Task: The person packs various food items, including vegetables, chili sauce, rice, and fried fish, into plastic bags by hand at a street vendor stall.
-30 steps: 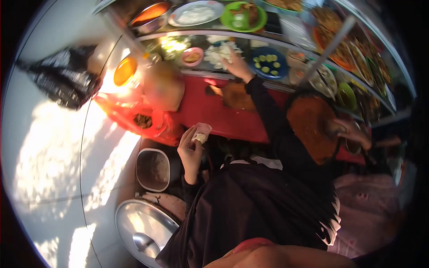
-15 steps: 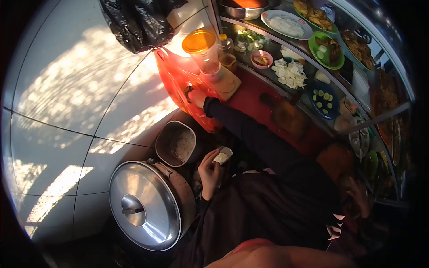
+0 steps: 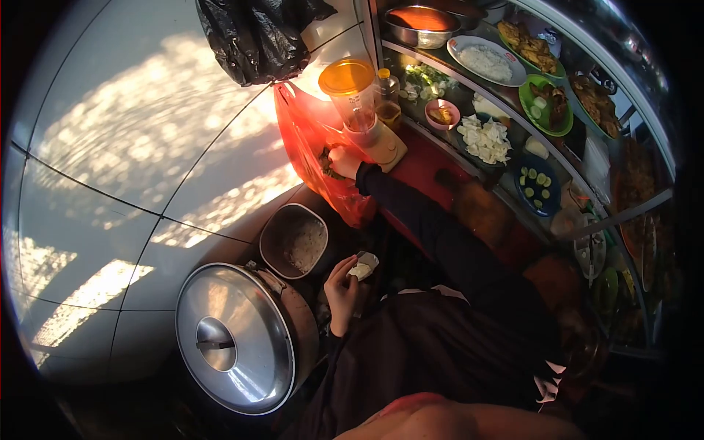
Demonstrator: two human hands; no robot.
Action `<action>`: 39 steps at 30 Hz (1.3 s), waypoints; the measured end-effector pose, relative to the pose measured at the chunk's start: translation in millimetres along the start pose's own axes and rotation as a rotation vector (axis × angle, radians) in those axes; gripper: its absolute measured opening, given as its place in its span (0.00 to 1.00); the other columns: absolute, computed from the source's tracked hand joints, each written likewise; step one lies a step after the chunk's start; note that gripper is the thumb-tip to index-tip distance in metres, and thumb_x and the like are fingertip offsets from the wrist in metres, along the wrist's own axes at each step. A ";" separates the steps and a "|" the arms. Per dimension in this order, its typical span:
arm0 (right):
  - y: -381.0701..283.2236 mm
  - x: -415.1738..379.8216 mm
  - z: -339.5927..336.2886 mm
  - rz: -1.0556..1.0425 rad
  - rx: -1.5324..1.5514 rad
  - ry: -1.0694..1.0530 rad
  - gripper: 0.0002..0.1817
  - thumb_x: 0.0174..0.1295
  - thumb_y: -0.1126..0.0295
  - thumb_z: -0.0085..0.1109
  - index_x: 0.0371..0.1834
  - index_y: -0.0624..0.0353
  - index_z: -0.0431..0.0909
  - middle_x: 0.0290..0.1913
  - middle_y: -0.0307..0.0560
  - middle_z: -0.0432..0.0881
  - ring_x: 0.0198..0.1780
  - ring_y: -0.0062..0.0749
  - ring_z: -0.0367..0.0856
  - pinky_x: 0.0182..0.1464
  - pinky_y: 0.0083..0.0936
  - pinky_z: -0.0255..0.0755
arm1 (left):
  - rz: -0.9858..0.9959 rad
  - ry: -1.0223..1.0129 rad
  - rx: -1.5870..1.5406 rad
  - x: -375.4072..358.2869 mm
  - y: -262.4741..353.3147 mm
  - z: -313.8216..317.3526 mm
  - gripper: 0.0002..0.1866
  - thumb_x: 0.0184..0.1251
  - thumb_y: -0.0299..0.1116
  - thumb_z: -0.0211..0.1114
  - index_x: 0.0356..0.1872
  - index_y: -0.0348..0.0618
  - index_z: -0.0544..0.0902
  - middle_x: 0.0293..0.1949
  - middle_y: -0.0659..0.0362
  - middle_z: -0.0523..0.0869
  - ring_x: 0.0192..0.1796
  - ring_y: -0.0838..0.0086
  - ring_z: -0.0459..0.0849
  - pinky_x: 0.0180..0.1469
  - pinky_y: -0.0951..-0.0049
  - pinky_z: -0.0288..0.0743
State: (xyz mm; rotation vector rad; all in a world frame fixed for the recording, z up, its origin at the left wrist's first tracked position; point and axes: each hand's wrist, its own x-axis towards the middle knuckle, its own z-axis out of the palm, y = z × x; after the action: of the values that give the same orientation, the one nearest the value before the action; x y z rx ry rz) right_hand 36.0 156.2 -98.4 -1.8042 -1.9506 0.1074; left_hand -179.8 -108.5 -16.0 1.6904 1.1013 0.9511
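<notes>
My left hand (image 3: pixel 342 295) is closed on a small clear packet (image 3: pixel 363 265) with something whitish in it, close to the dark cloth over my body. My right hand (image 3: pixel 343 161) reaches into the opening of a red plastic bag (image 3: pixel 301 132). Its fingers are bent against something dark and greenish in the bag, too unclear to name. Just right of the bag stands a blender (image 3: pixel 378 143) with an orange lid. Below the bag and left of the packet sits a grey tub (image 3: pixel 295 240) with whitish remains inside.
A large lidded metal pot (image 3: pixel 253 315) stands at the lower left. A black bag (image 3: pixel 253 37) hangs against the tiled wall. To the right, glass shelves hold a rice plate (image 3: pixel 486 61), a pink bowl (image 3: pixel 442 114), chopped white pieces (image 3: pixel 484 139) and a blue plate (image 3: pixel 537 185).
The view has shifted slightly, so the bag and shelves appear farther right. My right hand remains inside the red bag, its fingers now more visibly bent. My left hand still holds the packet.
</notes>
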 end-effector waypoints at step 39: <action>-19.5 18.6 -143.0 -0.206 0.853 0.317 0.11 0.55 0.70 0.62 0.33 0.70 0.80 0.28 0.52 0.83 0.29 0.30 0.80 0.32 0.25 0.71 | 0.050 -0.097 -0.188 52.7 15.3 24.8 0.21 0.54 0.13 0.50 0.50 0.32 0.79 0.48 0.54 0.80 0.30 0.80 0.80 0.31 0.82 0.74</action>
State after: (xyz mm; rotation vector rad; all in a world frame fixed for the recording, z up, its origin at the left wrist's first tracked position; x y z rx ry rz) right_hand 73.7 134.5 40.4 -0.9877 -1.5063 0.4729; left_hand -136.6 -68.8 -2.7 1.5992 0.8816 0.9620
